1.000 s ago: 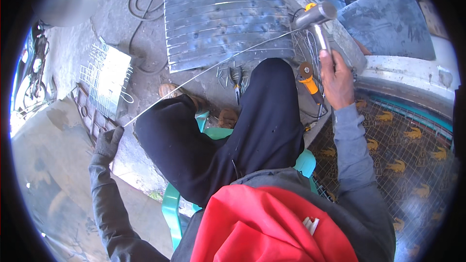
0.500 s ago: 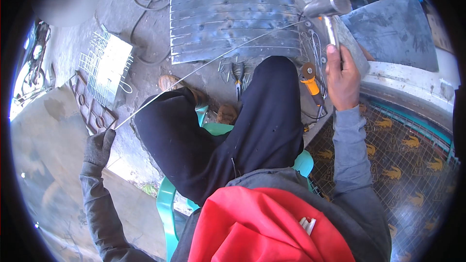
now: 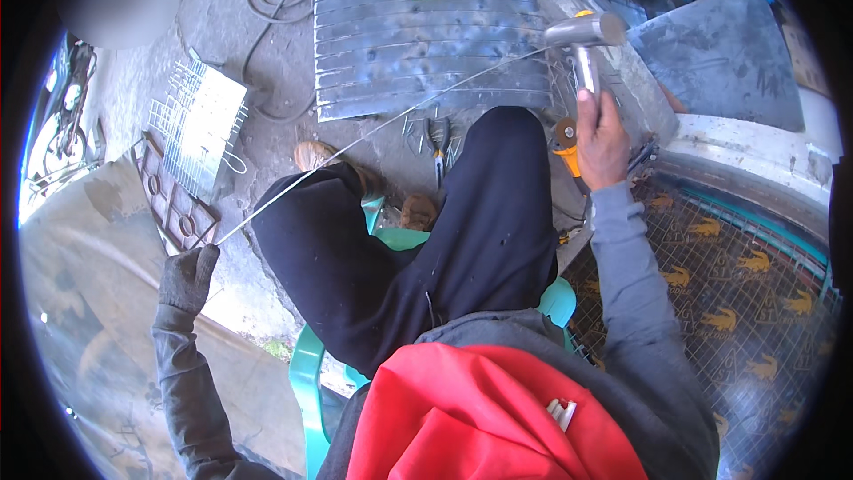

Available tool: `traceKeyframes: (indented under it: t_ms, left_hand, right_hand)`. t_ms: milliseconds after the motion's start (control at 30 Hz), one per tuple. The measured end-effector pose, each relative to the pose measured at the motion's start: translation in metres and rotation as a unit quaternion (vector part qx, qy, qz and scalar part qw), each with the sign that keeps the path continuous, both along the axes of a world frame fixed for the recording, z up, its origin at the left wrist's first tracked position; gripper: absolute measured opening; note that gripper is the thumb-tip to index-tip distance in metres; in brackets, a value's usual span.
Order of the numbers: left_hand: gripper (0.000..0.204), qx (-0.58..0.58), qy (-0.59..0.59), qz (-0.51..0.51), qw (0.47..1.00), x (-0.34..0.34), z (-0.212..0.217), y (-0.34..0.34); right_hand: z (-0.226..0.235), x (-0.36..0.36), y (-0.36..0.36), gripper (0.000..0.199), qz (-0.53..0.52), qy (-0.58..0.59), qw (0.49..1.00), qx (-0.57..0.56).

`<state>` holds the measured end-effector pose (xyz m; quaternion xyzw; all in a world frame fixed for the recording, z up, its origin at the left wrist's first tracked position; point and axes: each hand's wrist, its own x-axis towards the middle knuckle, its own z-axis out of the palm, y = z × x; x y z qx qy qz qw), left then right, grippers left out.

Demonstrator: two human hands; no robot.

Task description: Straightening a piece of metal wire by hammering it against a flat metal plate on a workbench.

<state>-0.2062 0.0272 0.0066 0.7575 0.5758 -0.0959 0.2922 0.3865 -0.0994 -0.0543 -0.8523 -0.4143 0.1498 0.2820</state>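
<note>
My gloved left hand [image 3: 189, 279] is closed around the near end of a long thin metal rod [image 3: 355, 145]. The rod slants up to the right, over my knee and in front of the slatted metal sheet, to the hammer. My bare right hand [image 3: 604, 142] grips the handle of a hammer [image 3: 586, 30] with a thick cylindrical head. The hammer head is at the rod's far end; whether the two touch I cannot tell. Below it, partly behind my right hand, lies an angle grinder [image 3: 566, 144] with a yellow body.
A slatted metal sheet [image 3: 426, 9] lies ahead. Pliers [image 3: 438, 156] and short metal pieces lie before my knees. At left are a wire grid [image 3: 182, 124] and a brown metal frame [image 3: 169, 196]. A cable [image 3: 258, 44] coils on the floor. I sit on a green chair [image 3: 305, 373].
The hammer and my right hand have moved left and slightly down. My left hand has shifted a little to the right and down, with the rod still in it.
</note>
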Motion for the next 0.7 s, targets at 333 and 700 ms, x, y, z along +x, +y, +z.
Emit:
traceKeyframes:
  t_ms: [333, 700]
  left_hand:
    - [0.052, 0.004, 0.009, 0.004, 1.000, 0.002, 0.004, -0.008]
    - [0.053, 0.005, 0.021, 0.009, 1.000, -0.007, 0.005, -0.008]
  right_hand:
    - [-0.002, -0.013, 0.007, 0.045, 0.037, -0.010, 0.999, -0.002]
    - [0.002, -0.011, 0.000, 0.046, 0.020, 0.075, 0.996, -0.044]
